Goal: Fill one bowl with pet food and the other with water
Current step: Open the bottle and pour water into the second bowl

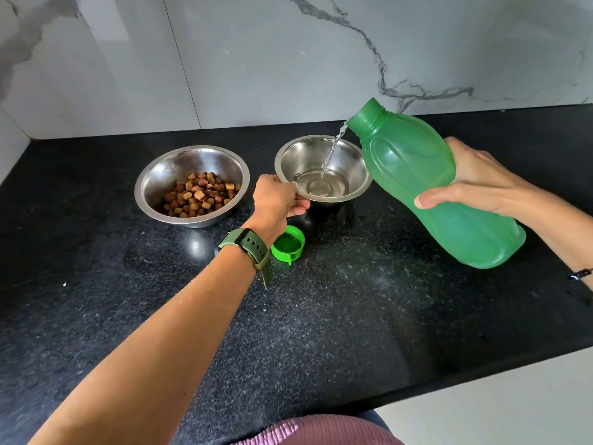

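Two steel bowls stand on the black counter [321, 316]. The left bowl [154, 178] holds brown pet food kibble [200, 194]. The right bowl [349, 162] has a shallow pool of water at its bottom. My left hand [276, 195] pinches the near-left rim of the right bowl. My right hand [475, 184] grips a green plastic bottle [426, 187], tilted with its open mouth above the right bowl. A thin stream of water [332, 152] runs from the mouth into that bowl.
The bottle's green cap [287, 245] lies upside down on the counter just in front of the right bowl, beside my left wrist with its green watch [247, 248]. A marble wall [288, 53] backs the counter. The counter's front edge runs at the lower right.
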`<act>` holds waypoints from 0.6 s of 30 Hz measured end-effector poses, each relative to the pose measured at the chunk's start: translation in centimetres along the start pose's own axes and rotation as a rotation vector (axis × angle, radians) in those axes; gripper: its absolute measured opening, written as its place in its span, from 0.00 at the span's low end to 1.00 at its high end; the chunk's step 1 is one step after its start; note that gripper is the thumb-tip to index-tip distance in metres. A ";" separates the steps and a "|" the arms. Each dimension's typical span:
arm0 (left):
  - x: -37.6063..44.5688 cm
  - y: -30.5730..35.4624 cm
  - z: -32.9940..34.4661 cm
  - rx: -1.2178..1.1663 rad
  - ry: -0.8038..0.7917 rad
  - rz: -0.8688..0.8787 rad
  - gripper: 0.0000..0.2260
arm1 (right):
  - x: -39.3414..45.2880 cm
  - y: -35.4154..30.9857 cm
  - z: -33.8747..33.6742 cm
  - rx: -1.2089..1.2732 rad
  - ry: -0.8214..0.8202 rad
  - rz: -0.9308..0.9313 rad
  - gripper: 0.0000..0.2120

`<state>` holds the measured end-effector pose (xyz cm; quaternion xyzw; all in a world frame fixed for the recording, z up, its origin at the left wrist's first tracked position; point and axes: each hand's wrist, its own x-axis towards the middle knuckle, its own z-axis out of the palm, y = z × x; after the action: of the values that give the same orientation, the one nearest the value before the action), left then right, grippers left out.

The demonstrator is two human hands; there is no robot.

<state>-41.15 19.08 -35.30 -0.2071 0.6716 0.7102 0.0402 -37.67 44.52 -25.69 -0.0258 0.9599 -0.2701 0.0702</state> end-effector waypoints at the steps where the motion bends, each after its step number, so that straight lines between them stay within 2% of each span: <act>1: 0.0 0.0 0.0 0.001 -0.002 0.002 0.03 | 0.0 0.0 0.0 0.000 -0.001 0.003 0.31; 9: -0.1 0.0 0.1 0.004 0.002 0.005 0.03 | 0.1 0.3 0.0 0.009 0.005 0.005 0.30; 12: -0.1 0.0 0.1 -0.009 0.001 0.002 0.01 | 0.1 0.3 -0.1 0.004 -0.002 0.008 0.30; 18: 0.0 0.0 0.1 -0.011 0.011 -0.009 0.05 | -0.1 0.3 -0.2 0.012 -0.004 0.012 0.30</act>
<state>-41.20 19.18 -35.33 -0.2140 0.6671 0.7126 0.0386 -37.64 44.91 -25.69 -0.0200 0.9583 -0.2753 0.0741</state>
